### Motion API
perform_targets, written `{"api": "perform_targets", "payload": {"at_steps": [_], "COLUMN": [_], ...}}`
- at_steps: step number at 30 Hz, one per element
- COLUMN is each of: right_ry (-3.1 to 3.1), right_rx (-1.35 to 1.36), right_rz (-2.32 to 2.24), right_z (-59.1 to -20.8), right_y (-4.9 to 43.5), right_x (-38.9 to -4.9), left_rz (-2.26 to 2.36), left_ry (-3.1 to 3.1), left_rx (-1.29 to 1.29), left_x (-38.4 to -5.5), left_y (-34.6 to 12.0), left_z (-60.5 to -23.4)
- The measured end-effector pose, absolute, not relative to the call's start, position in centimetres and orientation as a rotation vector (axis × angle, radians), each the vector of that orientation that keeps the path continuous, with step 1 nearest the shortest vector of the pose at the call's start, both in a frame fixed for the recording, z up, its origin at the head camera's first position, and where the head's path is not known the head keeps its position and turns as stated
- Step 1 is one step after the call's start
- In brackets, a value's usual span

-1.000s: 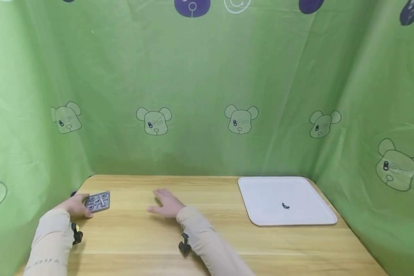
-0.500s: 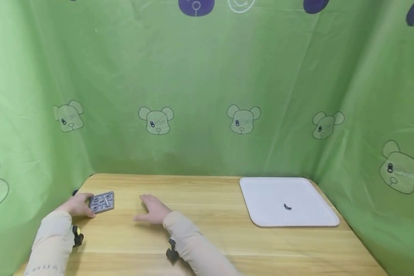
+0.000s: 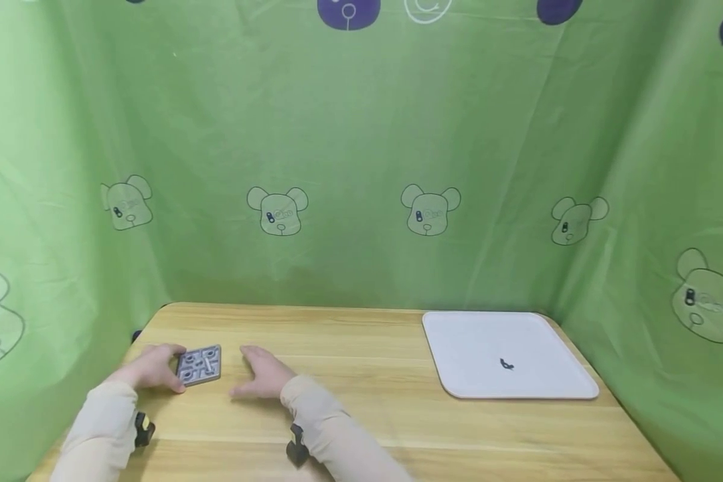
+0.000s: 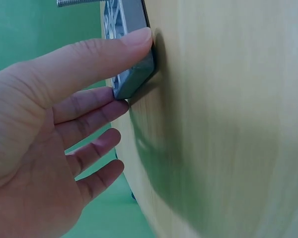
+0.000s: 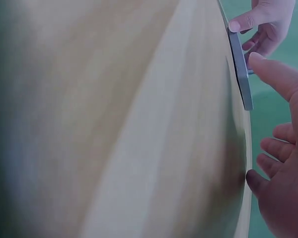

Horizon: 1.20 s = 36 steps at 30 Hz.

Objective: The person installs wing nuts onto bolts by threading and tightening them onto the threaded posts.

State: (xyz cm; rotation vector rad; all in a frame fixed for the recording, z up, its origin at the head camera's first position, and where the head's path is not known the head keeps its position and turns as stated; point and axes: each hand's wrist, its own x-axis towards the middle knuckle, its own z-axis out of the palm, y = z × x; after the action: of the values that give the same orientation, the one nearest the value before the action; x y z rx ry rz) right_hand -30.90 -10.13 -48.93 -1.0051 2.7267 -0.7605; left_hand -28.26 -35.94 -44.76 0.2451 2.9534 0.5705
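Note:
A grey square plate (image 3: 199, 365) with round recesses is at the left part of the table. From its face sticks a threaded bolt (image 4: 79, 2). My left hand (image 3: 152, 368) pinches the plate's left side, the thumb (image 4: 136, 39) on the near edge and fingertips at the far corner. In the left wrist view the plate's edge is close over the wood, with a shadow beside it. My right hand (image 3: 267, 375) is to the right of the plate, apart from it, with thumb and fingers spread and nothing in them.
A white tray (image 3: 476, 348) lies at the right of the wooden table (image 3: 361, 415), holding a small black piece (image 3: 507, 364). Green curtains (image 3: 349, 261) with bear prints enclose the table at the back and both sides.
My left hand has carried the plate to the right and slightly nearer. The right hand has moved left toward it. The head view has shifted a little.

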Motion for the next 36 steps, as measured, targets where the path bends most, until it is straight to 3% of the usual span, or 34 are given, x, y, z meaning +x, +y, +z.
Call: {"api": "perform_targets", "payload": {"at_steps": [19,36], "right_ry": [2.778,2.737], "right_rx": [-1.049,-1.052], "right_rz": [-0.636,-0.633], "right_z": [-49.9,-49.1], "right_y": [-10.7,-7.1], "right_x": [-30.9,-31.4], "left_rz": [0.588,0.604], "left_ry": [2.941,2.939], "left_rx": [0.295,0.286], "left_x": [-26.3,-26.6], "left_y": [-31.2,-27.9], "left_z": [-45.4,-45.7]}}
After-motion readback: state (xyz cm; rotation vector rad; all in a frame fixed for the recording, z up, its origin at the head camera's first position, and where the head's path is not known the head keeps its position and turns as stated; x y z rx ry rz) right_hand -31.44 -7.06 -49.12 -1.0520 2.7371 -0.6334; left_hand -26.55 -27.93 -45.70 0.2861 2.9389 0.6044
